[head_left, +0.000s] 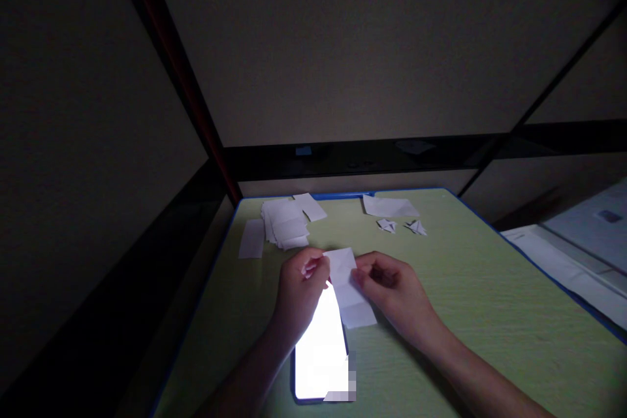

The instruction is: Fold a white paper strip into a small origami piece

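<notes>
In the head view, the paper slip (pixel 349 297) lay just below centre frame, directly between both hands and equally near each, its long axis slanting down rightward, the left hand (pixel 302 281) pinching its upper left corner, the right hand (pixel 394 282) its right edge

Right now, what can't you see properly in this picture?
All in the head view:
1. Glowing screen: the left hand covers part, glare washes out whatever it shows, and blocky squares hide its lower right corner.
2. Paper pile: top sheets cover those below, so I can't count them.
3. Two small folded papers: too small and dim to tell their shapes.
4. Both forearms: cut off by the bottom edge.
</notes>
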{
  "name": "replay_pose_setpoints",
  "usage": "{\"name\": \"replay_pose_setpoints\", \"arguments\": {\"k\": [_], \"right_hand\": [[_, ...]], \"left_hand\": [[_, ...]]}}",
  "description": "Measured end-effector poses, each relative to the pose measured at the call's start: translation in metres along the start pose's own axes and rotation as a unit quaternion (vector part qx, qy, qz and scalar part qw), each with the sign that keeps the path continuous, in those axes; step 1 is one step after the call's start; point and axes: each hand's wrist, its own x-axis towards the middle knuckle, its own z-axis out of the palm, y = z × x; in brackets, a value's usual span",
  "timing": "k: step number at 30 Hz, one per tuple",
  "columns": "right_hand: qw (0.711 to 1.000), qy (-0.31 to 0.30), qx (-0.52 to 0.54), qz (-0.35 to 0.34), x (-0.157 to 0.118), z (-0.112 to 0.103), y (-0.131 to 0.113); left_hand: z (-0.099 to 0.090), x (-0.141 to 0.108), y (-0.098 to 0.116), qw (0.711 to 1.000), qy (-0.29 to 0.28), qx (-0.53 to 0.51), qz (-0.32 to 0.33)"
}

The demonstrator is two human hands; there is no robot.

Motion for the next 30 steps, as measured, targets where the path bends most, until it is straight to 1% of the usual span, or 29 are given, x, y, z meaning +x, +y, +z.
{"name": "replay_pose_setpoints", "arguments": {"k": [5, 9, 12, 14, 17, 20, 22, 24, 26, 28, 30], "right_hand": [[1.000, 0.010, 0.027, 0.001, 0.000, 0.002, 0.001], [0.998, 0.020, 0.060, 0.022, 0.001, 0.004, 0.001], [0.997, 0.028, 0.074, 0.014, 0.001, 0.005, 0.003], [0.997, 0.029, 0.065, -0.014, 0.000, 0.005, 0.005], [0.995, 0.035, -0.007, -0.090, -0.004, 0.004, 0.008], [0.977, 0.029, -0.087, -0.191, -0.007, 0.002, 0.007], [0.964, 0.000, -0.115, -0.241, -0.008, 0.000, 0.006], [0.953, -0.028, -0.133, -0.272, -0.008, -0.001, 0.006], [0.942, -0.043, -0.154, -0.294, -0.006, -0.003, 0.008], [0.934, -0.042, -0.173, -0.311, -0.005, -0.005, 0.010], [0.930, -0.034, -0.184, -0.317, -0.003, -0.006, 0.012]], "left_hand": [[0.001, -0.001, -0.001, 1.000, -0.016, -0.012, 0.008], [0.001, -0.001, -0.002, 1.000, -0.002, -0.016, 0.005], [0.001, -0.001, -0.002, 1.000, 0.001, -0.024, 0.001], [0.001, 0.000, -0.002, 1.000, -0.003, -0.027, -0.006], [0.001, 0.001, -0.002, 0.999, -0.007, -0.026, -0.018], [0.001, 0.002, -0.002, 0.999, -0.010, -0.025, -0.022], [0.000, 0.003, -0.003, 0.999, -0.014, -0.036, -0.024], [0.000, 0.003, -0.004, 0.998, -0.020, -0.053, -0.037], [0.000, 0.002, -0.003, 0.995, -0.030, -0.075, -0.058], [0.000, 0.002, -0.002, 0.992, -0.042, -0.098, -0.071], [0.001, 0.001, 0.001, 0.991, -0.050, -0.104, -0.066]]}}
